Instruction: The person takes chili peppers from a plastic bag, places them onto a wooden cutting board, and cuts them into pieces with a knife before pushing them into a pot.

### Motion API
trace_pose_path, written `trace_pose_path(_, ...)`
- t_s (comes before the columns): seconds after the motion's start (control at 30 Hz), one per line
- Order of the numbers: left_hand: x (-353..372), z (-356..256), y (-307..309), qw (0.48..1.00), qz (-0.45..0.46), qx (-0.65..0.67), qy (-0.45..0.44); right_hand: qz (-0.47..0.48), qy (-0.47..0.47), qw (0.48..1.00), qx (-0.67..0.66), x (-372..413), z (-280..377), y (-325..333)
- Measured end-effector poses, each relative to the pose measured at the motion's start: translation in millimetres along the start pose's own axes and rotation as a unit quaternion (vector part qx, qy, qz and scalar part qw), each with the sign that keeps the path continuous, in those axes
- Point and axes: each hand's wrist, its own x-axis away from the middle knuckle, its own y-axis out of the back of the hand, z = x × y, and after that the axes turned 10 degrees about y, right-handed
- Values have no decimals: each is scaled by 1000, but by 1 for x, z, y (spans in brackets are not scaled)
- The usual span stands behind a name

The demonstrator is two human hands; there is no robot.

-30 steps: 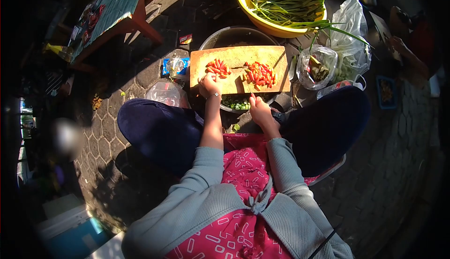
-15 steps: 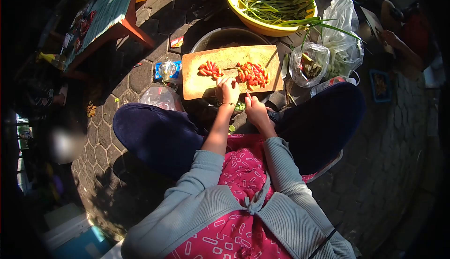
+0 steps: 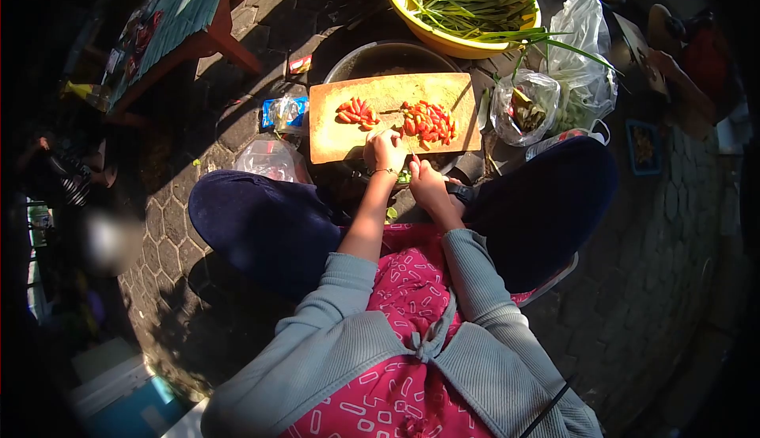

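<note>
A wooden board [image 3: 332, 141] lies across a dark basin [image 3: 356, 59]. On its left part is a small pile of red chilies [image 3: 358, 113], and on its right part a larger heap of red pieces [image 3: 429, 123]. My left hand [image 3: 384, 151] rests closed at the board's near edge, its fingertips and anything in them hidden. Just right of it, my right hand [image 3: 429, 184] is closed around something thin, too small to make out, its tip near the board's edge.
Beyond the board stands a yellow basin [image 3: 404, 6] of long green stalks [image 3: 471, 10]. Plastic bags [image 3: 582, 58] lie at the right, a blue packet [image 3: 283, 113] at the left. A green-topped table [image 3: 178, 22] stands at upper left. People are partly visible at both sides.
The view has shifted slightly. My hands stay at the board's near edge with little change. At the far left, a person in striped clothing shows more clearly.
</note>
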Motion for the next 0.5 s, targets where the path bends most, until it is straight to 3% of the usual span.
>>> trace_pose_path(0.27,-8,23,-18,991,61,-51,105,29,-34,999,16,-4,9,-13)
trace_pose_path(0.43,-6,22,-26,990,26,-58,129,32,-59,998,-4,3,10,-12)
trace_pose_path(0.5,-2,11,-18,990,9,-73,123,18,-14,999,-22,18,1,-13)
